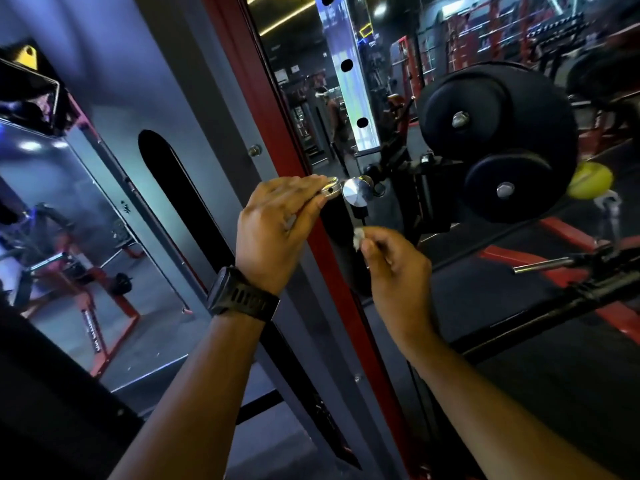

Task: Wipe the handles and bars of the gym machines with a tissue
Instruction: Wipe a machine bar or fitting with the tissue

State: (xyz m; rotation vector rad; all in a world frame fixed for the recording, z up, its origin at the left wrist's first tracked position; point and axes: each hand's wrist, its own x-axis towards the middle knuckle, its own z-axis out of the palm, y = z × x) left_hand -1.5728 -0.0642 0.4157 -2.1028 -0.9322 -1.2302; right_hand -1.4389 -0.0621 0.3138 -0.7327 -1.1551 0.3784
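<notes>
My left hand [277,216], with a black watch on its wrist, grips a short chrome handle [329,190] that sticks out from the red machine frame [273,109]. Just right of the handle's end sits a round chrome knob [356,192]. My right hand [394,265] hovers a little below and to the right of the knob. It pinches a small crumpled white tissue [358,235] between thumb and fingertips. The tissue is apart from the chrome parts.
Two black foam roller pads [491,112] [509,183] stand to the right of the knob. A chrome-tipped bar [543,263] on a black arm crosses the lower right. A grey shroud with a dark slot [180,188] is on the left, and a mirror behind reflects the gym.
</notes>
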